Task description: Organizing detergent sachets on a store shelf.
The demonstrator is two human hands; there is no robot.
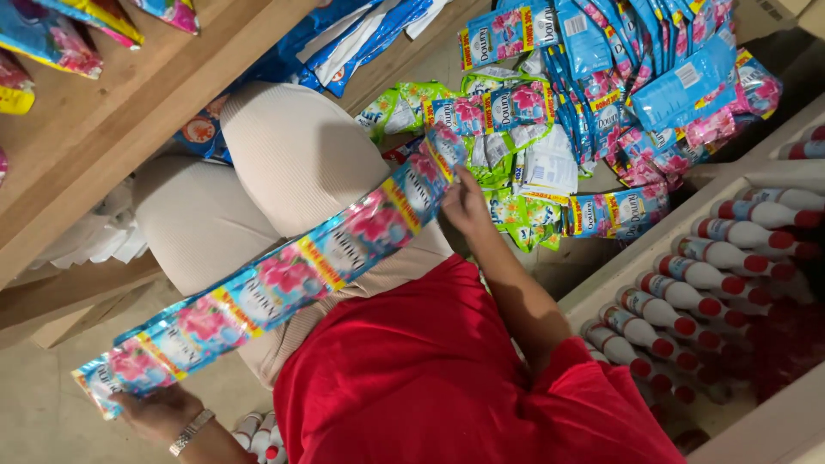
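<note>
A long strip of joined blue and pink sachets [284, 275] stretches across my lap, from lower left to upper middle. My left hand [159, 412], with a metal bracelet on the wrist, grips the strip's near end at the bottom left. My right hand [464, 204] pinches the far end near a heap of sachets. I am crouched, with beige trousers and a red top in view.
A heap of blue and pink sachets [636, 86] and green sachets [507, 185] lies on the floor ahead. A wooden shelf [112, 112] rises at left. A tray of white bottles with red caps [713, 283] sits at right. More such bottles [262, 434] lie below.
</note>
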